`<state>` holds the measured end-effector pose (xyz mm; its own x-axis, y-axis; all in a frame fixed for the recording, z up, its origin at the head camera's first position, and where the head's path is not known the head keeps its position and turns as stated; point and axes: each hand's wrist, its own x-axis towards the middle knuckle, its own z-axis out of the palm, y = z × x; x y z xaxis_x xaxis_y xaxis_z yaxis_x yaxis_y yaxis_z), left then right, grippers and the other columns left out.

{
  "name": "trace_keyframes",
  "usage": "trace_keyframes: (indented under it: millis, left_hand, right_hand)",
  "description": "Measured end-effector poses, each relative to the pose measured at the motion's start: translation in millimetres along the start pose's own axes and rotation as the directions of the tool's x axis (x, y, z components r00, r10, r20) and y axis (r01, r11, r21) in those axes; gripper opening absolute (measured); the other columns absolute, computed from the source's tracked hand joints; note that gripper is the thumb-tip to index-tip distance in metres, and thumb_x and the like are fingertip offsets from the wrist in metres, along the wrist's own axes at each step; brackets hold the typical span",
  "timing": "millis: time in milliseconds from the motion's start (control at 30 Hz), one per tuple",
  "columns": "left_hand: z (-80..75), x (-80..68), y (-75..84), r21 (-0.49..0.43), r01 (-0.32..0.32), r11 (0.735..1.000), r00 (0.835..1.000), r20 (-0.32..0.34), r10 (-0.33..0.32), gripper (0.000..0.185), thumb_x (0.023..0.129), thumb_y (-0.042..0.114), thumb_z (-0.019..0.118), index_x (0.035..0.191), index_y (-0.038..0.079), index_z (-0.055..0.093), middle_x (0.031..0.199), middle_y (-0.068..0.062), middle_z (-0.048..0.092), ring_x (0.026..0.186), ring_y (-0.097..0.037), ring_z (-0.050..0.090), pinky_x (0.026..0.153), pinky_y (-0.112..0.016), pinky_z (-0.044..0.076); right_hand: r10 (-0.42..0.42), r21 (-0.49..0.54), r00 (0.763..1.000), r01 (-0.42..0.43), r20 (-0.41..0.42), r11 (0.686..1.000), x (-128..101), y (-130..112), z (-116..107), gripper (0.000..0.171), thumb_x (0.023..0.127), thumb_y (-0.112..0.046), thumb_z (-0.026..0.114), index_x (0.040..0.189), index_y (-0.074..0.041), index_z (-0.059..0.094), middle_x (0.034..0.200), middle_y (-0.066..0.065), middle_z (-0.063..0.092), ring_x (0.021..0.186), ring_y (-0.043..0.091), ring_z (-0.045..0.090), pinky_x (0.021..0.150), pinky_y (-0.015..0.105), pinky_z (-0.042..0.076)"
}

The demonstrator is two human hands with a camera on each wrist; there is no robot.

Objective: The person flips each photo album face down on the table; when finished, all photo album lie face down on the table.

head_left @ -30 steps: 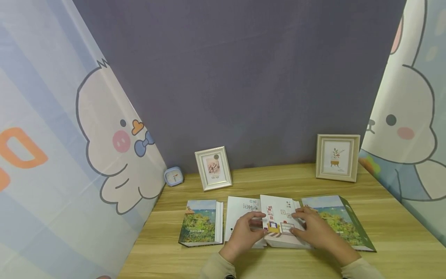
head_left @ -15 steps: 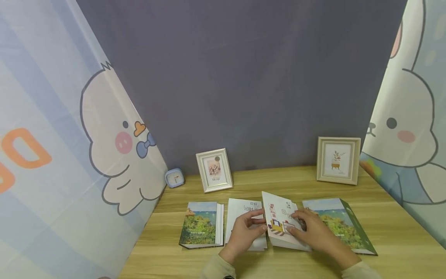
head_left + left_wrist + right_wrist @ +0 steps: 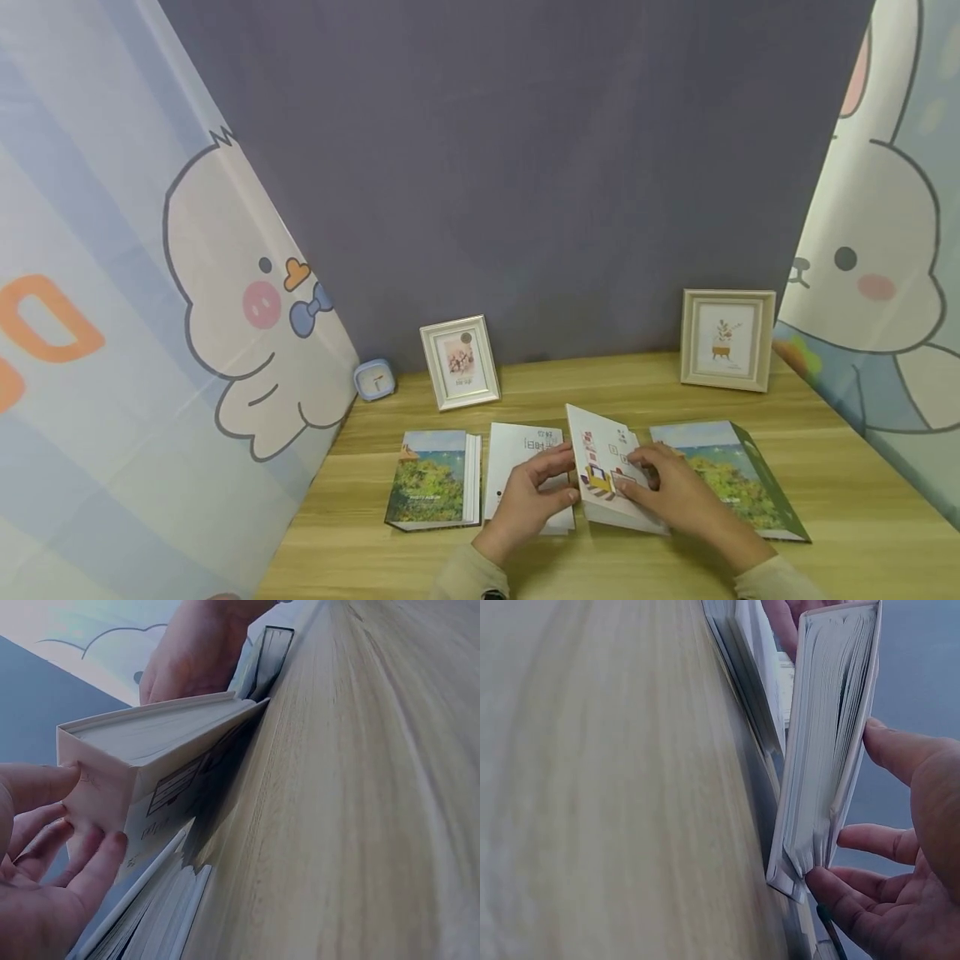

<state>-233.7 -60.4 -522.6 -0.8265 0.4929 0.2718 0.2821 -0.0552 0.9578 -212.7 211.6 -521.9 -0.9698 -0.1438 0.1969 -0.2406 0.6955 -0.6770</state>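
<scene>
Between both hands a thick white photo album (image 3: 604,468), its cover printed with a yellow armchair and a cabinet, stands tilted with its spine side raised off the table. My left hand (image 3: 528,496) holds the spine (image 3: 101,776), thumb at one edge and fingertips at the other. On the opposite side, my right hand (image 3: 675,492) grips the album, thumb on the cover and fingers at the page edges (image 3: 821,750). Beside it on the left lies another white album (image 3: 517,442) with Chinese lettering, partly hidden by the left hand.
Landscape-covered photo albums lie at far left (image 3: 427,479) and at right (image 3: 731,467), the latter partly behind the right hand. Along the back of the wooden table (image 3: 585,375) stand a blue clock (image 3: 374,380) and two picture frames, left (image 3: 460,363) and right (image 3: 727,340).
The white album's spine side has risen and the album has tilted up towards the right, the left fingers staying at its spine. The other albums have not moved.
</scene>
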Motion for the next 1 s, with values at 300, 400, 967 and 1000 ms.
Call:
trace_keyframes:
  millis: [300,400,967,1000]
  left_hand:
    - [-0.5,-2.0,-0.8,-0.241,0.108,0.964,0.988,0.135,-0.077,0.062,0.101,0.000,0.067,0.159,0.007,0.045,0.167,-0.016,0.033,0.134,-0.043,0.055,0.098,-0.038,0.057]
    - [-0.1,-1.5,-0.8,-0.280,0.105,0.954,0.985,0.161,-0.061,0.064,0.102,0.003,0.067,0.161,0.010,0.042,0.167,-0.014,0.032,0.135,-0.041,0.056,0.098,-0.037,0.057]
    - [-2.8,-1.7,5.3,-0.277,0.097,0.956,0.990,0.125,-0.065,0.057,0.103,0.004,0.066,0.156,0.003,0.046,0.167,-0.012,0.033,0.135,-0.034,0.055,0.101,-0.035,0.055]
    - [-2.7,-1.4,5.8,-0.278,0.101,0.955,0.990,0.120,-0.070,0.056,0.103,0.003,0.066,0.156,0.002,0.047,0.166,-0.013,0.036,0.136,-0.034,0.055,0.101,-0.035,0.055]
  right_hand:
    - [0.012,0.013,1.000,-0.012,0.008,1.000,1.0,1.8,1.7,0.051,0.092,-0.048,0.080,0.123,-0.009,0.071,0.115,0.002,0.064,0.089,0.013,0.058,0.070,0.026,0.052]
    - [0.032,0.038,0.999,-0.033,0.006,0.999,1.3,0.9,2.0,0.049,0.092,-0.048,0.080,0.123,-0.010,0.071,0.115,0.003,0.064,0.093,0.014,0.062,0.072,0.026,0.055]
    - [0.018,0.230,1.000,-0.020,0.008,0.973,0.4,-6.0,6.3,0.053,0.096,-0.041,0.077,0.132,-0.004,0.065,0.130,0.013,0.057,0.118,0.035,0.064,0.079,0.025,0.060]
    - [0.020,0.244,1.000,-0.021,0.007,0.970,0.7,-5.8,6.5,0.053,0.096,-0.041,0.078,0.132,-0.005,0.065,0.131,0.013,0.057,0.119,0.036,0.063,0.080,0.025,0.060]
